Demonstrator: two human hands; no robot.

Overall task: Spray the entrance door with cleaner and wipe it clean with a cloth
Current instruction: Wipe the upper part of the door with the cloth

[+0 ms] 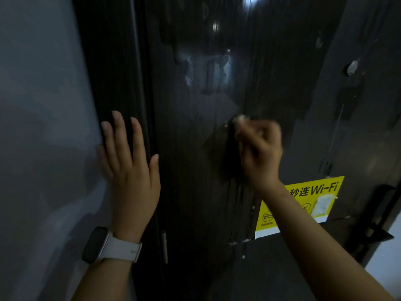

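Observation:
The dark entrance door [195, 148] fills the middle of the view, its surface wet and streaked, with a pale foamy patch of cleaner [206, 70] high up. My right hand [259, 153] grips a small pale cloth [239, 120] and holds it against the door near the centre. My left hand [128, 161] lies flat with straight fingers on the dark door frame, at the edge of the grey wall. A white-strapped watch sits on that wrist. No spray bottle is in view.
A yellow Wi-Fi sticker [312, 198] is stuck on the door below my right forearm. A round peephole cover [352, 67] sits at upper right. The black door handle [377, 227] juts out at the right edge. A grey wall [43, 127] runs along the left.

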